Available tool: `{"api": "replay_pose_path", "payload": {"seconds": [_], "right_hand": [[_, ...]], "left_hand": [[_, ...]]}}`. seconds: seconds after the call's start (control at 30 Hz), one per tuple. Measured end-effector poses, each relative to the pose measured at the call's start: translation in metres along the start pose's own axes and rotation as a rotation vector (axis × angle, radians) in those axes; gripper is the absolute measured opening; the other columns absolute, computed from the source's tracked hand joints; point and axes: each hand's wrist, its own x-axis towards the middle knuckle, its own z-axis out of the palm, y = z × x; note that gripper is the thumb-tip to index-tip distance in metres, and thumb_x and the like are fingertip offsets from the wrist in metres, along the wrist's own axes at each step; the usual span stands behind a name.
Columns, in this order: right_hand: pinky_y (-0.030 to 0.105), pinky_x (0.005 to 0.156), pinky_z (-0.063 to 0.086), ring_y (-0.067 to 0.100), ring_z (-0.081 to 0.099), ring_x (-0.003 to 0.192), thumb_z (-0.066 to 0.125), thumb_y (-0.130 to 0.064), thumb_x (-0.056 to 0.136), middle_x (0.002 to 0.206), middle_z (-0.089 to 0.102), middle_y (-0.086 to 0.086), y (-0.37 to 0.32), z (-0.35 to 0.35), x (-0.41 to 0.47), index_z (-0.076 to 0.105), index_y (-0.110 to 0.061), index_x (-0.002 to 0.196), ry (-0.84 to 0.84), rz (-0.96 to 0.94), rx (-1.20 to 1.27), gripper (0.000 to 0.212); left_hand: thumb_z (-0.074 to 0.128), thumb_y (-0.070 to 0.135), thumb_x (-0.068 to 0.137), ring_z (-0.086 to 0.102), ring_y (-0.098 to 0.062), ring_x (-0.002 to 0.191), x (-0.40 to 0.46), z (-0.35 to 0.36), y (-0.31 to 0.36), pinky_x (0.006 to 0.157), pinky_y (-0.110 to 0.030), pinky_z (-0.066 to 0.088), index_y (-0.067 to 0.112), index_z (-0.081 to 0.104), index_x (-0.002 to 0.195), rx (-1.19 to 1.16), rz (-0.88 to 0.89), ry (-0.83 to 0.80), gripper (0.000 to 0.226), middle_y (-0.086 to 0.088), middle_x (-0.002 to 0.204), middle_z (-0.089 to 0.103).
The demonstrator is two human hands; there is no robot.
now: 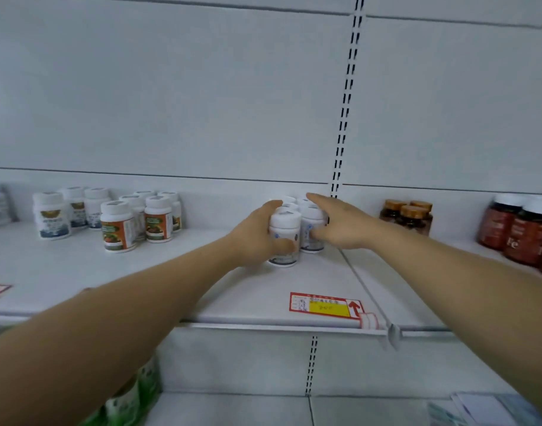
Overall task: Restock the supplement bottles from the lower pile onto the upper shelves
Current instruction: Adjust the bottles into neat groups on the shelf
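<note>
A cluster of white supplement bottles with blue-printed labels stands mid-shelf on the white upper shelf [248, 296]. My left hand [257, 235] grips the front bottle [284, 232], fingers over its left side and thumb across the label. My right hand [337, 224] lies against the neighbouring bottle [311, 224] from the right, index finger stretched out over the caps, the other fingers bent on the label. More white caps [289, 202] show behind them.
To the left stand white bottles with orange-green labels [119, 227] and blue-labelled ones [51, 216]. Amber bottles with gold caps [408, 216] and dark red bottles [521, 235] stand to the right. A red-yellow price tag [323, 305] lies near the shelf edge. Green packages [131, 395] sit below.
</note>
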Motion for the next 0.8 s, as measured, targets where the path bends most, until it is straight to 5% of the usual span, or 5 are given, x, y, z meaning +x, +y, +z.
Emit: {"api": "replay_pose_path", "payload": {"seconds": [0.13,0.3,0.6,0.8], "right_hand": [[0.024,0.105,0.024,0.02,0.031,0.136,0.063,-0.029,0.086,0.151,0.031,0.006,0.004,0.009,0.006,0.029,-0.019,0.148,0.058,-0.055,0.003,0.071],[0.026,0.094,0.035,0.02,0.044,0.116,0.062,-0.023,0.083,0.136,0.04,0.01,0.007,0.008,0.008,0.044,-0.021,0.139,0.063,-0.056,0.061,0.058],[0.023,0.089,0.032,0.022,0.045,0.118,0.065,-0.024,0.081,0.132,0.039,0.007,0.013,0.008,0.009,0.041,-0.023,0.138,0.091,-0.025,0.083,0.062],[0.021,0.088,0.029,0.019,0.044,0.117,0.066,-0.025,0.081,0.133,0.037,0.005,0.016,0.009,0.008,0.04,-0.025,0.14,0.094,-0.021,0.133,0.064]], "left_hand": [[0.077,0.023,0.073,0.058,-0.016,0.101,0.0,0.005,-0.003,0.086,-0.025,0.045,0.027,0.032,0.14,0.002,-0.049,0.059,0.081,0.005,0.116,0.055],[0.08,0.026,0.07,0.054,0.001,0.081,-0.001,0.009,-0.001,0.058,-0.004,0.038,0.029,0.037,0.133,0.008,-0.034,0.108,0.076,0.021,0.092,0.05],[0.074,0.011,0.074,0.057,-0.006,0.092,-0.003,0.001,-0.006,0.068,-0.015,0.046,0.031,0.027,0.139,-0.038,-0.059,0.009,0.082,0.001,0.124,0.044],[0.074,0.011,0.073,0.055,0.002,0.09,-0.001,0.005,-0.008,0.069,-0.013,0.043,0.031,0.022,0.144,-0.045,-0.049,0.02,0.089,0.008,0.117,0.048]]}}
